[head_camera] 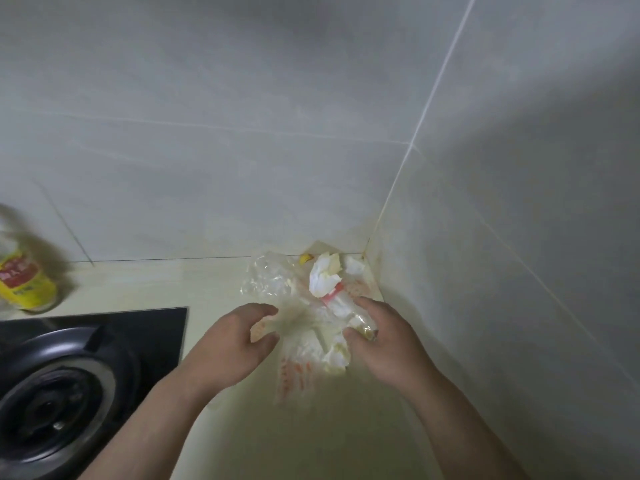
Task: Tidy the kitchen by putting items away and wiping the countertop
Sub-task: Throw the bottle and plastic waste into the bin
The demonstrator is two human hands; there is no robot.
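1. The plastic wrapping [298, 370], clear film with orange print, lies in a loose heap on the pale tabletop [311, 441], well to the right of the hob [152, 327]; crumpled paper [323, 278] sits on the heap's far part, and a small yellow scrap [306, 258] shows just beyond that, at the foot of the tiled wall.
2. The right hand [384, 344] works on the side of the heap away from the hob; its fingers are curled round a wad of the wrapping, with something yellowish caught inside the film; we cannot make out what that is.
3. The left hand [239, 341] is at the side of the heap nearest the hob; its fingers are half curled, thumb and forefinger parted in a C at the film's edge; we cannot tell whether it pinches the wrapping or only touches it.
4. We judge that the hands flank the heap because the film is thin, limp and scattered; closing in from both sides should bunch it and the paper into one bundle that lifts away together.
5. A bottle [24, 275] with a yellow label stands beyond the hob's far left edge, blurred; the burner [59, 386] sits in the hob's near left part.
6. We take this as the clearing step; no cloth is in view, so wiping seems not yet begun; loose scraps may slip out as the bundle rises.
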